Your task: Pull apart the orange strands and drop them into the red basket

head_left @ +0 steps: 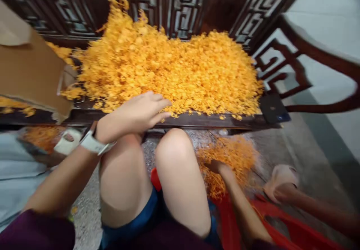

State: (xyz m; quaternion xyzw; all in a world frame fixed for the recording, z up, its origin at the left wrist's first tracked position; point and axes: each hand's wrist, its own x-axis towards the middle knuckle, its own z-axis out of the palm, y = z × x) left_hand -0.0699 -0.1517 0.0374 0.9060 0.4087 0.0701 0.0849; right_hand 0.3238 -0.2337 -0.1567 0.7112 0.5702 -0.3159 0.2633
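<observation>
A big heap of yellow-orange pieces shaped like small artificial flowers (168, 66) lies on a dark wooden bench (197, 120). My left hand (143, 107), with a pale watch band (94, 144) at the wrist, is palm down at the heap's front edge. Its fingers are stretched out and I see nothing held in them. Low on the right of my knees, my right hand (216, 166) is at a loose bundle of orange stem-like pieces (233, 156). The fingers there are blurred and partly hidden among the strands, so their grip does not show.
A cardboard box (30, 66) stands on the bench at the left. A dark flat object (272, 108) lies at its right end, near the carved armrest (298, 62). Beneath my right arm is red plastic (284, 220). Other people's legs and feet are at both sides.
</observation>
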